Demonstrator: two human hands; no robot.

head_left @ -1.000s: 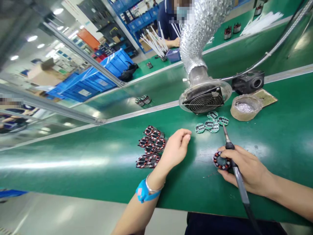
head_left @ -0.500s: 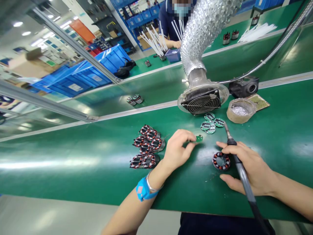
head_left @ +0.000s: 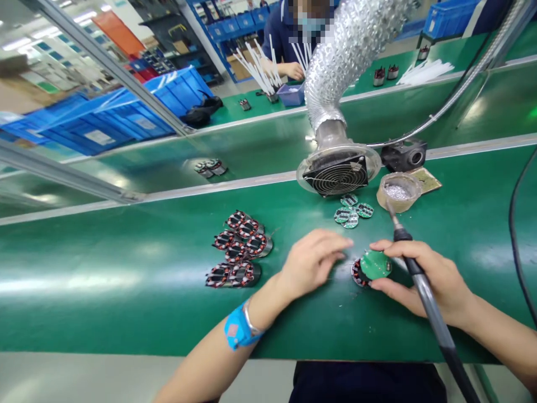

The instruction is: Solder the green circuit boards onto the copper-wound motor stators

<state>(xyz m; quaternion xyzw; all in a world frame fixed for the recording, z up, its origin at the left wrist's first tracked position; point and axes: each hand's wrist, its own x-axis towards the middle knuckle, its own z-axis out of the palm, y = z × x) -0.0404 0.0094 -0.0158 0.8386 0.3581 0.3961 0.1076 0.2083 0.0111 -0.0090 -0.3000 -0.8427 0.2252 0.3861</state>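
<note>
Plainly, right hand [head_left: 433, 280] pinching one board [head_left: 376, 265], left hand [head_left: 309, 262] spread, four boards [head_left: 346, 215] and seven stators [head_left: 235, 252] lie nearby.

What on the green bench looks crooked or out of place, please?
The round green board at the right hand sits off-centre over the wire ring: the ring's left edge shows uncovered, so their round outlines do not line up.

Mid-frame, our left hand [head_left: 314, 260] points rightward, fingers loose; further right, our right hand [head_left: 447, 285] curls, thumb and forefinger parted.
</note>
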